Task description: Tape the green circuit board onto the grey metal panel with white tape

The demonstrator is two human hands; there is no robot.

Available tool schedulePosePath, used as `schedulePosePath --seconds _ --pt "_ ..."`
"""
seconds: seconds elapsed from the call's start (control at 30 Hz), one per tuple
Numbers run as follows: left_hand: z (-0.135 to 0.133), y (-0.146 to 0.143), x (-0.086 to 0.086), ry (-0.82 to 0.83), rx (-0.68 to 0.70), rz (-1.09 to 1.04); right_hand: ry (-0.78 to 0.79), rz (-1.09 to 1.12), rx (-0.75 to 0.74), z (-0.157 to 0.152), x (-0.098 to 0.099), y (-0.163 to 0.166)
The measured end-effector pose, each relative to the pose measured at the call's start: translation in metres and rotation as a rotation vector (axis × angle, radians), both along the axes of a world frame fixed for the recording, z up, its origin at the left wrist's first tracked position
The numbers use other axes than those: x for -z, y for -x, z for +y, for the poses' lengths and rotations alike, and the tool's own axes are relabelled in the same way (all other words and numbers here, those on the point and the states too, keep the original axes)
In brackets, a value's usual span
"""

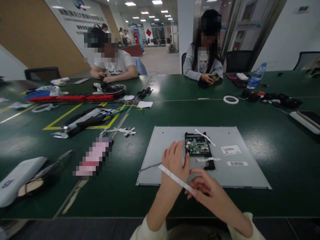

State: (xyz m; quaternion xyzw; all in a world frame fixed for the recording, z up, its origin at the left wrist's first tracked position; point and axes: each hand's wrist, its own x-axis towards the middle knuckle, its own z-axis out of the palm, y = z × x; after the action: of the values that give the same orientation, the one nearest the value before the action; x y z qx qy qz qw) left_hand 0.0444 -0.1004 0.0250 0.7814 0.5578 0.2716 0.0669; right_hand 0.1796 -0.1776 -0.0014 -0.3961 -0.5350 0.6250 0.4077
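A grey metal panel (pixel 250 173) lies flat on the green table (pixel 175 113) in front of me, with a small green circuit board (pixel 197 148) in a black frame near its middle. My left hand (pixel 175 160) rests flat on the panel, fingers stretched out, touching the board's left edge. My right hand (pixel 203 185) pinches one end of a white tape strip (pixel 175 178) that runs across my left wrist. More white tape strips (pixel 207 159) lie on and beside the board.
Two people sit across the table, one at far left, one at centre. A tape roll (pixel 230 99), water bottle (pixel 257 76), black cables (pixel 275 98), a red strip (pixel 72 98), a white device (pixel 17 178) and a yellow-taped zone (pixel 62 116) surround the panel.
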Motion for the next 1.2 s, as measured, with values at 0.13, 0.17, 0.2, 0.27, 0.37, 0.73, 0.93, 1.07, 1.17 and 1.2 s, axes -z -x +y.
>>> schedulePosePath --seconds 0.13,0.17,0.2,0.27,0.37,0.73,0.93,1.07,1.17,1.2 --pt "0.013 0.002 -0.021 -0.021 -0.003 0.165 -0.067 -0.051 -0.025 0.015 -0.010 0.003" --pt "0.018 0.002 -0.024 -0.033 0.004 0.191 -0.105 -0.089 -0.025 0.022 -0.013 0.002" --pt "0.024 0.001 -0.026 -0.043 0.010 0.212 -0.146 -0.120 -0.025 0.029 -0.016 0.001" --pt "0.040 0.001 -0.025 -0.063 0.009 0.232 -0.229 -0.148 -0.011 0.044 -0.020 -0.002" --pt "0.065 0.005 -0.011 -0.061 0.011 0.225 -0.357 -0.149 -0.009 0.066 -0.019 -0.003" --pt "0.083 0.019 0.031 0.003 0.024 0.227 -1.098 -0.689 0.140 0.089 0.018 -0.006" --pt "0.083 0.020 0.038 0.031 0.071 0.237 -1.293 -0.786 0.178 0.088 0.020 -0.005" --pt "0.085 0.020 0.045 0.040 0.121 0.220 -1.336 -0.788 0.162 0.087 0.020 -0.003" --pt "0.087 0.023 0.048 0.052 0.150 0.215 -1.333 -0.726 0.207 0.086 0.018 -0.005" --pt "0.087 0.025 0.048 0.055 0.161 0.223 -1.319 -0.714 0.230 0.086 0.018 -0.006"
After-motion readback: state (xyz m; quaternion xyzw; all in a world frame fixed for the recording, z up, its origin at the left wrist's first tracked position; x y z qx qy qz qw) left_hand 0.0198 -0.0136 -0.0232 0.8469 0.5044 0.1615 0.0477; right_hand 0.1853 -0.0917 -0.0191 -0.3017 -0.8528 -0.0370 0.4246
